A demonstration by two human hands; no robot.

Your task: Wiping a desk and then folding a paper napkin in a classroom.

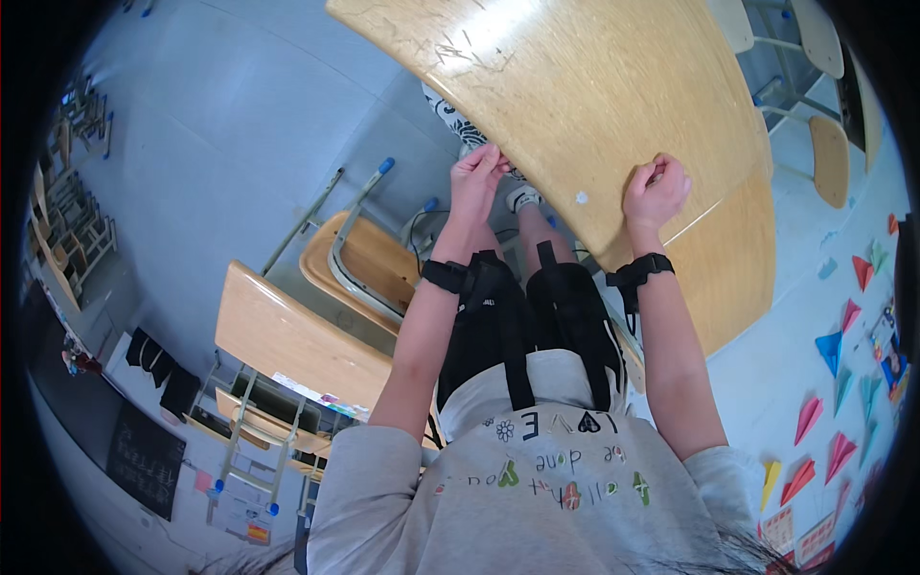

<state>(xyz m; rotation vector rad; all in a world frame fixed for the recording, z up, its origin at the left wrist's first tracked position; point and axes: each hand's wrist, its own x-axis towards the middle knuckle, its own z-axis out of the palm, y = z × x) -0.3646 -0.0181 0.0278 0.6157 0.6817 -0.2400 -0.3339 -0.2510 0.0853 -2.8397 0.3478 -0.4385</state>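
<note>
Beside the near edge of a light wooden desk (pixel 575 108), my left hand (pixel 477 176) has its thumb and fingertips pinched together; nothing shows between them. A white cloth item with a black pattern (pixel 454 118) is partly visible under the desk edge, just beyond that hand. My right hand (pixel 658 188) is curled into a loose fist over the desktop, with no object visible in it. Between the hands, a small white spot or scrap (pixel 581 197) is on the wood. Several thin brown strips or marks (pixel 453 50) show farther up the desktop. Both wrists wear black straps.
A wooden chair (pixel 374 262) and a second desk (pixel 302 334) stand to the left. More chairs (pixel 830 162) are at the upper right. Coloured paper planes (pixel 808 420) are on the pale surface at the right. Stacked furniture and a blackboard (pixel 144 460) are at the far left.
</note>
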